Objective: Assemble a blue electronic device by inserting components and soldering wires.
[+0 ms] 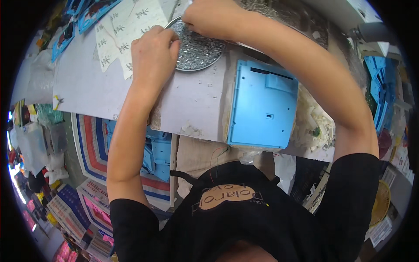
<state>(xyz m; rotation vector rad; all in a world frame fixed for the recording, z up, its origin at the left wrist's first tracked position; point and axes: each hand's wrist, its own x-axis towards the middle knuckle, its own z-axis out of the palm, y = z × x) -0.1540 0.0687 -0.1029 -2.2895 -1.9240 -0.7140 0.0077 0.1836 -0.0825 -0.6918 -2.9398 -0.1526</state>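
A round metal tray full of tiny silvery pieces, perhaps screws, lies at the far side of the table. My left hand is at the tray's left edge with its fingers curled in; what they hold, if anything, is hidden. Over the tray's far right part is my right hand, its fingers closed and pointing left, and I cannot make out anything between them. A flat light-blue plastic panel with a slot and small holes rests near the table's front edge, below my right forearm. Neither hand touches it.
Printed paper sheets lie left of the tray, with blue plastic parts beyond. Yellow-handled pliers sit at the left table edge. Pale scraps are heaped right of the panel. Below the table, a striped bag holds more blue parts.
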